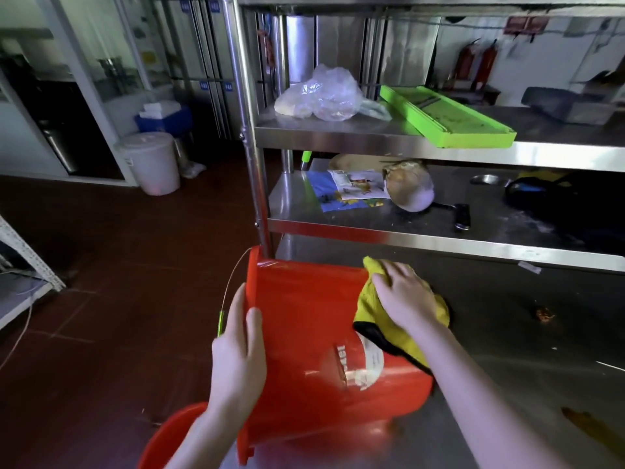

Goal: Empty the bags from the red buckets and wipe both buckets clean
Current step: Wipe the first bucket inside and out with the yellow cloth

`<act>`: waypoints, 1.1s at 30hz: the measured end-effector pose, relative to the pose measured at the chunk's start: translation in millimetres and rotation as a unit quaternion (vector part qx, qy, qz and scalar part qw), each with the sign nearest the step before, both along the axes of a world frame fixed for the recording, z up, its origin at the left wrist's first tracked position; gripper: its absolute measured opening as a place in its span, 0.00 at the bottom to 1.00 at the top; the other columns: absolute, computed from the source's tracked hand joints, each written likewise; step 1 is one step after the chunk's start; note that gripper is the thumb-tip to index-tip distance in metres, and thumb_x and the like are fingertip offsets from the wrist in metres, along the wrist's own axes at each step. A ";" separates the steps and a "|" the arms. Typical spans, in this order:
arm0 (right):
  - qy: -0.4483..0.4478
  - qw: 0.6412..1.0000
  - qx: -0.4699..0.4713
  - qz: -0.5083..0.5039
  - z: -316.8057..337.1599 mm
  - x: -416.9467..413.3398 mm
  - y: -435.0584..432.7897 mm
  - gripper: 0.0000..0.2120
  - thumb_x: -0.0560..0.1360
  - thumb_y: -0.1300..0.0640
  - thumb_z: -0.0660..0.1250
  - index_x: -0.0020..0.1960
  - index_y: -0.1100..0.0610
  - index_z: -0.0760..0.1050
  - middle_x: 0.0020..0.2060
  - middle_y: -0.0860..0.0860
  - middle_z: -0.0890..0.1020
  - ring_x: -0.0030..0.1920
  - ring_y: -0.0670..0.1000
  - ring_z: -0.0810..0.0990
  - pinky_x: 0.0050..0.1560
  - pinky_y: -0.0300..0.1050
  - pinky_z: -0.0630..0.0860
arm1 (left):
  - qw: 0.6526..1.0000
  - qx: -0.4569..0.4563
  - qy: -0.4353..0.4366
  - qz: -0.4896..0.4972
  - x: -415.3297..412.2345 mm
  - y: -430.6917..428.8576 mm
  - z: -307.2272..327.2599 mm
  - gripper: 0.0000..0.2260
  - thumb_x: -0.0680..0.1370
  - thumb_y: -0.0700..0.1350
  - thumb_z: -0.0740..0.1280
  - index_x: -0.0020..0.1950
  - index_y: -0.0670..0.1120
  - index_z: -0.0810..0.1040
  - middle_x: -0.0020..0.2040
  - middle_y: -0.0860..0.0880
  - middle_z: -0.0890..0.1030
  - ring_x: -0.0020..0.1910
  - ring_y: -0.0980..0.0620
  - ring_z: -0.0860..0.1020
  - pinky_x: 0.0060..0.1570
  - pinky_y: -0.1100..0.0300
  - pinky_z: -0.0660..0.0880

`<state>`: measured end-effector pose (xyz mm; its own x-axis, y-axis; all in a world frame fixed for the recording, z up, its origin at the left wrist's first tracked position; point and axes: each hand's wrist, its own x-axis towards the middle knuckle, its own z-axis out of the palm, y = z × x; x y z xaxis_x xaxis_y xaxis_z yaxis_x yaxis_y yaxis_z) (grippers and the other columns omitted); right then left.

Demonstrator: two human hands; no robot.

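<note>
A red bucket point(304, 333) lies on its side on the steel table point(507, 384), its mouth turned left and its thin wire handle hanging off the rim. My left hand point(238, 360) grips that rim. My right hand point(402, 296) presses a yellow cloth point(395, 330) flat against the bucket's bottom end. A white label shows on the bucket's wall. Part of a second red bucket point(169, 434) shows at the bottom left, below the first one, mostly hidden by my left arm.
A steel rack stands behind the table. Its upper shelf point(338, 133) holds clear plastic bags point(324, 96) and a green slicer point(446, 116); the lower shelf holds papers, a round bowl and a knife. A white lidded bin point(152, 160) stands on the red-brown floor at left.
</note>
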<state>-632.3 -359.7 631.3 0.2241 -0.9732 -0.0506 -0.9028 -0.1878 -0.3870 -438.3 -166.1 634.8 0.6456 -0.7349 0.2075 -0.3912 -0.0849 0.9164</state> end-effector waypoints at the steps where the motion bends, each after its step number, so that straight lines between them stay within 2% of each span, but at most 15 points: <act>1: 0.006 1.000 0.004 -0.003 2.3 7.9 0.4 0.26 0.80 0.39 0.47 0.76 0.44 0.59 0.77 0.46 0.60 0.75 0.55 0.60 0.74 0.56 0.58 | 1.000 -0.003 0.005 -0.001 -2.8 3.9 -4.0 0.21 0.81 0.58 0.52 0.74 0.60 0.64 0.30 0.51 0.80 0.24 0.58 0.76 0.26 0.66 0.72; 3: 0.014 0.999 -0.038 0.022 7.2 40.8 15.8 0.26 0.80 0.38 0.47 0.77 0.43 0.57 0.77 0.44 0.60 0.75 0.57 0.59 0.75 0.58 0.54 | 1.000 -0.008 0.009 -0.001 -2.5 3.7 -7.0 0.22 0.81 0.58 0.52 0.75 0.59 0.63 0.27 0.50 0.78 0.22 0.57 0.73 0.24 0.65 0.72; 5: -0.006 0.988 -0.108 0.108 12.9 82.9 49.7 0.27 0.79 0.39 0.48 0.77 0.43 0.58 0.76 0.45 0.62 0.73 0.59 0.63 0.75 0.57 0.54 | 1.000 -0.013 -0.014 -0.001 3.7 -2.7 -6.6 0.20 0.82 0.54 0.54 0.75 0.57 0.65 0.28 0.52 0.77 0.27 0.63 0.76 0.28 0.71 0.71; 7: -0.030 0.964 -0.174 0.200 16.6 115.4 86.7 0.29 0.77 0.40 0.50 0.76 0.47 0.62 0.74 0.48 0.66 0.69 0.60 0.69 0.72 0.57 0.62 | 0.999 -0.020 -0.030 0.002 11.7 -8.3 -4.6 0.19 0.83 0.47 0.56 0.75 0.52 0.67 0.41 0.61 0.79 0.38 0.76 0.75 0.37 0.80 0.68; 9: -0.050 0.950 -0.193 0.238 17.5 124.6 101.6 0.29 0.77 0.40 0.51 0.76 0.48 0.62 0.74 0.48 0.66 0.64 0.59 0.73 0.67 0.55 0.68 | 0.999 -0.022 -0.031 0.000 16.0 -8.9 -4.2 0.18 0.83 0.45 0.56 0.74 0.51 0.67 0.50 0.63 0.77 0.45 0.80 0.73 0.41 0.83 0.66; 11: -0.056 0.949 -0.206 0.232 11.9 111.0 94.0 0.28 0.78 0.39 0.51 0.76 0.46 0.62 0.74 0.47 0.66 0.59 0.57 0.76 0.62 0.53 0.71 | 0.999 -0.027 -0.037 -0.001 15.8 -4.6 -6.2 0.18 0.83 0.47 0.55 0.74 0.53 0.67 0.46 0.63 0.78 0.42 0.77 0.75 0.39 0.81 0.67; 13: -0.041 0.961 -0.202 0.185 4.3 85.2 73.9 0.28 0.78 0.37 0.49 0.75 0.45 0.63 0.74 0.45 0.66 0.59 0.55 0.77 0.60 0.50 0.72 | 0.999 -0.029 -0.045 -0.002 14.3 2.7 -12.1 0.19 0.82 0.52 0.54 0.73 0.57 0.67 0.33 0.59 0.76 0.31 0.66 0.77 0.30 0.77 0.69; 16: -0.007 0.992 -0.109 0.066 -4.8 32.3 21.0 0.28 0.79 0.37 0.48 0.75 0.46 0.65 0.74 0.46 0.66 0.70 0.53 0.70 0.68 0.49 0.66 | 0.999 -0.031 -0.031 -0.017 11.5 17.1 -20.9 0.22 0.79 0.59 0.51 0.73 0.64 0.63 0.28 0.46 0.77 0.24 0.49 0.75 0.23 0.69 0.68; 19: 0.028 0.998 0.052 0.001 1.8 5.1 -17.7 0.29 0.79 0.36 0.44 0.76 0.45 0.61 0.76 0.49 0.62 0.75 0.55 0.60 0.74 0.58 0.56 | 0.998 -0.042 -0.045 -0.029 10.0 31.7 -31.8 0.19 0.79 0.59 0.51 0.69 0.72 0.60 0.28 0.46 0.78 0.19 0.51 0.72 0.19 0.63 0.69; 22: 0.043 0.997 0.053 0.023 8.7 41.5 -11.8 0.29 0.79 0.36 0.43 0.77 0.43 0.58 0.77 0.48 0.60 0.76 0.57 0.57 0.74 0.65 0.51 | 0.998 -0.038 -0.051 -0.030 13.6 36.9 -41.7 0.17 0.82 0.55 0.51 0.67 0.76 0.59 0.31 0.44 0.79 0.21 0.48 0.75 0.21 0.55 0.73; 25: 0.001 0.990 -0.039 0.133 16.6 103.3 34.1 0.28 0.79 0.37 0.46 0.76 0.44 0.58 0.76 0.47 0.61 0.75 0.56 0.61 0.74 0.63 0.54 | 0.998 -0.017 -0.049 -0.042 21.7 36.6 -43.0 0.19 0.78 0.58 0.52 0.68 0.73 0.60 0.35 0.46 0.81 0.26 0.47 0.79 0.27 0.54 0.75; 28: -0.030 0.961 -0.176 0.211 20.3 136.7 91.4 0.30 0.76 0.38 0.50 0.76 0.48 0.63 0.74 0.49 0.67 0.72 0.59 0.65 0.71 0.60 0.61 | 0.996 0.014 0.001 -0.085 32.6 32.1 -25.6 0.18 0.78 0.59 0.52 0.67 0.71 0.62 0.46 0.61 0.83 0.41 0.56 0.83 0.36 0.71 0.74; 29: -0.032 0.955 -0.199 0.215 20.4 139.5 101.6 0.30 0.76 0.39 0.50 0.76 0.49 0.63 0.74 0.50 0.67 0.72 0.60 0.65 0.71 0.59 0.62 | 0.994 0.026 0.026 -0.099 37.2 26.9 -16.8 0.16 0.79 0.59 0.53 0.66 0.72 0.63 0.49 0.63 0.83 0.46 0.59 0.82 0.40 0.73 0.73; 31: -0.034 0.952 -0.222 0.205 15.9 137.0 112.7 0.30 0.77 0.39 0.51 0.76 0.49 0.62 0.74 0.51 0.67 0.74 0.61 0.63 0.71 0.59 0.62 | 0.993 0.039 0.054 -0.095 47.0 4.2 0.8 0.17 0.81 0.59 0.56 0.70 0.71 0.62 0.58 0.60 0.81 0.55 0.60 0.79 0.50 0.70 0.73; 33: -0.048 0.950 -0.233 0.202 9.4 131.9 121.9 0.30 0.77 0.39 0.53 0.76 0.49 0.63 0.74 0.51 0.67 0.75 0.61 0.62 0.73 0.60 0.59 | 0.994 0.069 0.067 -0.050 57.1 -33.7 18.5 0.25 0.80 0.57 0.60 0.76 0.60 0.58 0.68 0.49 0.74 0.64 0.50 0.74 0.59 0.60 0.69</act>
